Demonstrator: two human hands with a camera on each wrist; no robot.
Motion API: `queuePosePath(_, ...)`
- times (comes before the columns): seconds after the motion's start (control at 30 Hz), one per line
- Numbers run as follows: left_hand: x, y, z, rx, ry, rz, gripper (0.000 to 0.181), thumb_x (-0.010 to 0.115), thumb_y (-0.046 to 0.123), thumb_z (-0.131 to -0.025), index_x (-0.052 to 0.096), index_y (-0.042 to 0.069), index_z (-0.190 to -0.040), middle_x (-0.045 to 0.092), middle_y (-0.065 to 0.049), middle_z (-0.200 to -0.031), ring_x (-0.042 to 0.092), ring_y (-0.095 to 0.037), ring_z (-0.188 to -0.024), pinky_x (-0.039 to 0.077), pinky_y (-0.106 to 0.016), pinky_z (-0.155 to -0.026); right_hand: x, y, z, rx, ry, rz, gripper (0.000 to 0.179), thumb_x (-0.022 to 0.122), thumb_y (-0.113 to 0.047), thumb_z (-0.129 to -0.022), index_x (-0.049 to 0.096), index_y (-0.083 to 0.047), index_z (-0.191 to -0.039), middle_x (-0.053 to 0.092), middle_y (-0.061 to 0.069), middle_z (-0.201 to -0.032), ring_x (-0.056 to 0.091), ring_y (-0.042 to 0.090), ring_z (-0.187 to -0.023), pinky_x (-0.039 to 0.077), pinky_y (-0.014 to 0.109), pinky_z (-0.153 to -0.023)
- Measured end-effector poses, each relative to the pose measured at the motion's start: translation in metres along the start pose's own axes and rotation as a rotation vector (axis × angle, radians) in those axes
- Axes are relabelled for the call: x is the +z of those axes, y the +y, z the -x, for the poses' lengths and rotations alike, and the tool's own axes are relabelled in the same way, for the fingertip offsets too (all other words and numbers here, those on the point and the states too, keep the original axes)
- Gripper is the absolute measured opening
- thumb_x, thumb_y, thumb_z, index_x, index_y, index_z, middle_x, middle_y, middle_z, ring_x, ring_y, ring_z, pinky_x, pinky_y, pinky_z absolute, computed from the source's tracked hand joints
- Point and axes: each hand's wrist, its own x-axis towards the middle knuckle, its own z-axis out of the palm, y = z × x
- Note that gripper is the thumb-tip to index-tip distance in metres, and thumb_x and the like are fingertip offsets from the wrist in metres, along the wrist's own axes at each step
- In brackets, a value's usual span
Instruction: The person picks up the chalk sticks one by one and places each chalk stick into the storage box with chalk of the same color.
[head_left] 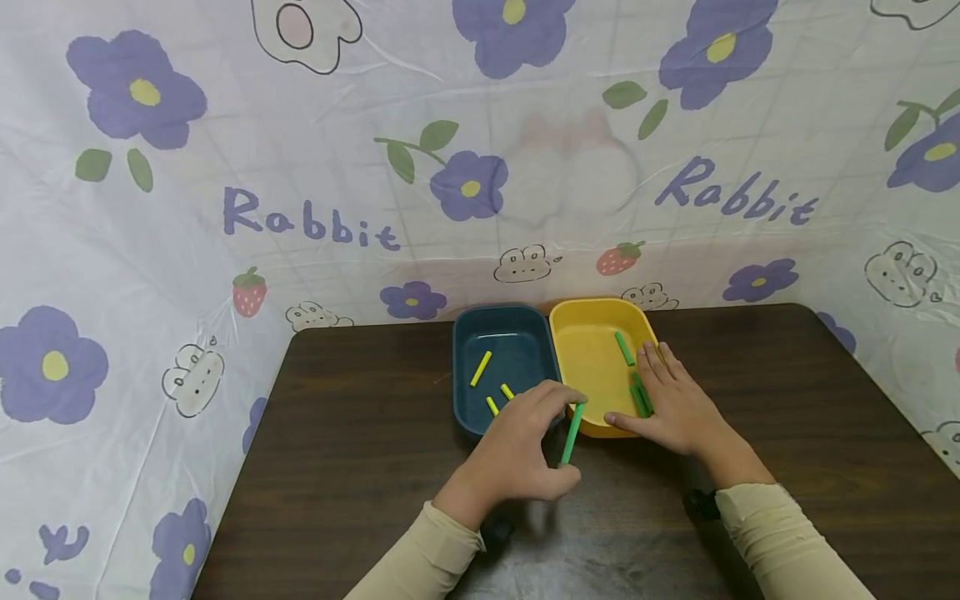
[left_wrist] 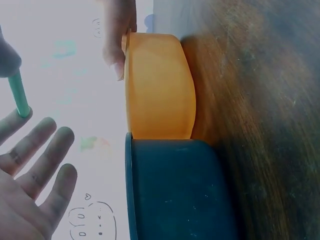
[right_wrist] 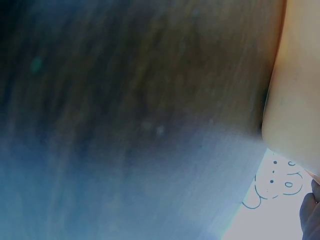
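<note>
My left hand (head_left: 525, 446) pinches a slim green stick (head_left: 572, 435) by its ends between thumb and index finger, above the table in front of two bins. In the left wrist view the other fingers are spread away from the green stick (left_wrist: 19, 92). Several green sticks (head_left: 624, 349) lie in the yellow bin (head_left: 588, 367). Across that bin's right side rests my right hand (head_left: 678, 408), fingers extended and thumb at the front rim. The dark blue bin (head_left: 517, 350) holds yellow sticks (head_left: 482, 368); my left hand partly hides its front.
Both bins stand side by side at the back of the dark wooden table (head_left: 360, 450). Directly behind them hangs a white curtain (head_left: 337, 275) printed with flowers and rabbits. The right wrist view mostly shows blurred tabletop and a bin's outer wall (right_wrist: 295, 90).
</note>
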Motion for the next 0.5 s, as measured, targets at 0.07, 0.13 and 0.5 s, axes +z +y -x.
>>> queuePosePath(0.07,0.0004,-0.0008,-0.0010,-0.007,0.020,-0.022,0.069,0.077,0.031,-0.074,0.060,0.016,-0.140,0.063,0.005,-0.131,0.058,-0.007,-0.105,0.052,-0.023,-0.092,0.0006,0.0008,-0.0004,-0.003,0.001,-0.002,0.120,0.055,-0.078,-0.093,0.010,0.004,-0.168,0.008,0.027,-0.176,0.004,0.047,-0.164,0.017,0.067,-0.128)
queuePosePath(0.13,0.0011,-0.0017,-0.0017,-0.017,0.031,-0.042,0.069,0.077,0.032,-0.074,0.061,0.016,-0.139,0.064,0.005,-0.130,0.058,-0.007,-0.104,0.052,-0.024,-0.091,0.0011,0.0015,-0.0007,-0.001,-0.003,-0.001,0.120,0.055,-0.078,-0.094,0.009,0.004,-0.168,0.007,0.027,-0.176,0.003,0.047,-0.164,0.016,0.066,-0.129)
queuePosePath(0.5,0.0066,-0.0078,-0.0020,-0.099,0.047,-0.153,0.071,0.078,0.038,-0.076,0.060,0.019,-0.142,0.064,0.006,-0.132,0.059,-0.010,-0.104,0.052,-0.036,-0.091,-0.0013,-0.0015,0.0015,-0.002,0.001,-0.006,0.120,0.055,-0.078,-0.093,0.009,0.004,-0.168,0.007,0.027,-0.176,0.004,0.047,-0.164,0.016,0.065,-0.129)
